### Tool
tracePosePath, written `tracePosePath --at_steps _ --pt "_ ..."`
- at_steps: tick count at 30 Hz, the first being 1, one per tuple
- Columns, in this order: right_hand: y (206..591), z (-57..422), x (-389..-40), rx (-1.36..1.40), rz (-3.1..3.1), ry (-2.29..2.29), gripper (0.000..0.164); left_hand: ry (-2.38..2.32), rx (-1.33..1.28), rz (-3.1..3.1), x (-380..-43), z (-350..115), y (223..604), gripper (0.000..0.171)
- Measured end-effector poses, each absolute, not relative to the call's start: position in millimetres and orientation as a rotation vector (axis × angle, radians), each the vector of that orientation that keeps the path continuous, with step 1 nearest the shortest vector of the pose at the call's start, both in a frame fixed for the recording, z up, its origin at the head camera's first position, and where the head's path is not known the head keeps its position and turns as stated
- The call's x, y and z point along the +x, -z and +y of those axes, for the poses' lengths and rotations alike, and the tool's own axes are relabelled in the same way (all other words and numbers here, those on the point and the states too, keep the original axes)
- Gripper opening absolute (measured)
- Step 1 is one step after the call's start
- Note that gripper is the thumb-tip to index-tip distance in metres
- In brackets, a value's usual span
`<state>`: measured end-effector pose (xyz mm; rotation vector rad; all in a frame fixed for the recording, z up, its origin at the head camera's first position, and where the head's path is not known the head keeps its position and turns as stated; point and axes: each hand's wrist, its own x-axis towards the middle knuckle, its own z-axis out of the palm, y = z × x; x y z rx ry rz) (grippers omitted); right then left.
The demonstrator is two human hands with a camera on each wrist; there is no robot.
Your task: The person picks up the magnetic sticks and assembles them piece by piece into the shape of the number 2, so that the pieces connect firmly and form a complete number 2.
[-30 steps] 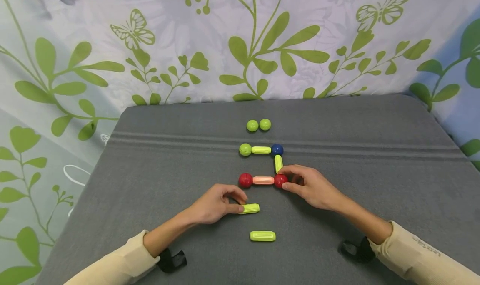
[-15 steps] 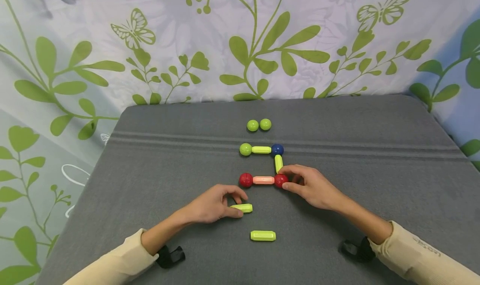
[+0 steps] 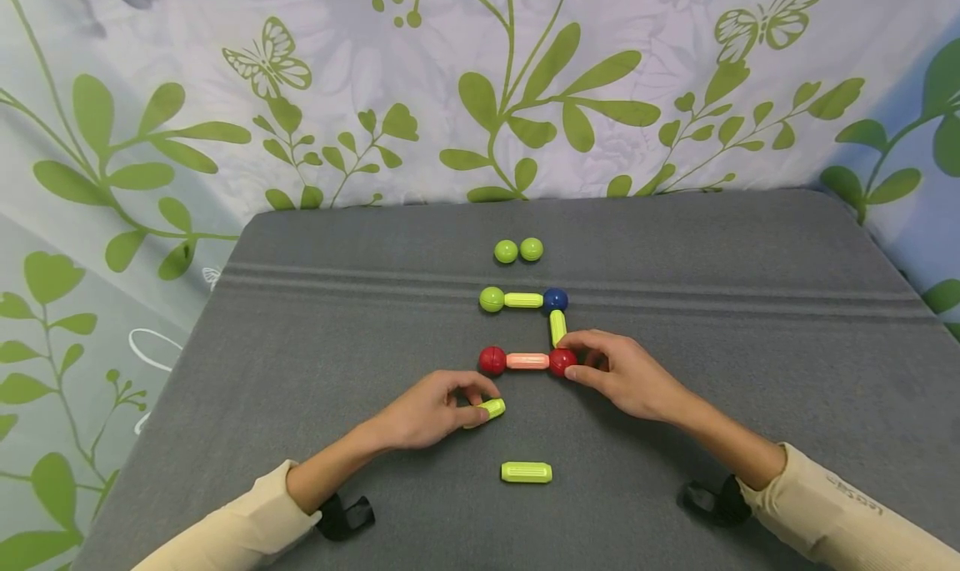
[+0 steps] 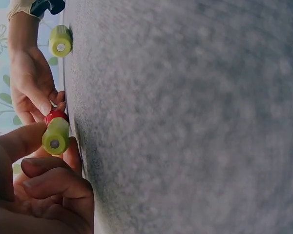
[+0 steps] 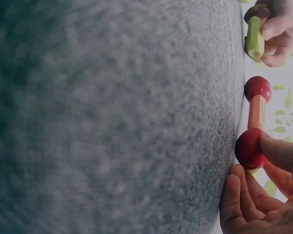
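Observation:
My left hand [image 3: 435,408] pinches a yellow-green magnetic rod [image 3: 491,409] between thumb and fingers, just below the left red ball [image 3: 492,360]. In the left wrist view the rod [image 4: 55,138] points its metal-tipped end at the camera. With thumb and fingers, my right hand [image 3: 626,375] holds the right red ball [image 3: 562,362]. A salmon-pink rod [image 3: 527,361] joins the two red balls. From the held ball a yellow-green rod [image 3: 557,328] runs up to a dark blue ball [image 3: 555,299]. Another yellow-green rod [image 3: 522,300] links the blue ball to a green ball [image 3: 492,299].
Two loose green balls [image 3: 506,252] sit side by side at the back. A separate yellow-green rod [image 3: 527,472] lies nearer the front on the grey cloth-covered table [image 3: 337,304]. Behind the table hangs a leaf-patterned curtain [image 3: 420,79].
The rod in my left hand first shifted left, then its right end swung upward, so it now lies slanted. My right hand stays on the red ball.

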<state>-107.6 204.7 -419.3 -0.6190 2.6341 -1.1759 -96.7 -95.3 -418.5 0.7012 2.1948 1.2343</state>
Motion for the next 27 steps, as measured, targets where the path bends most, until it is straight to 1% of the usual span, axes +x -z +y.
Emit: tracePosePath --at_steps 10,27 --pt "418.7 204.4 -107.6 -0.619 2.638 1.174 0.026 -1.248 0.694 2.164 -96.1 -93.7 418.2 0.028" --pt "419.1 204.8 -108.0 -0.614 2.634 1.174 0.027 -1.328 0.629 2.174 -93.3 -93.9 417.6 0.028"
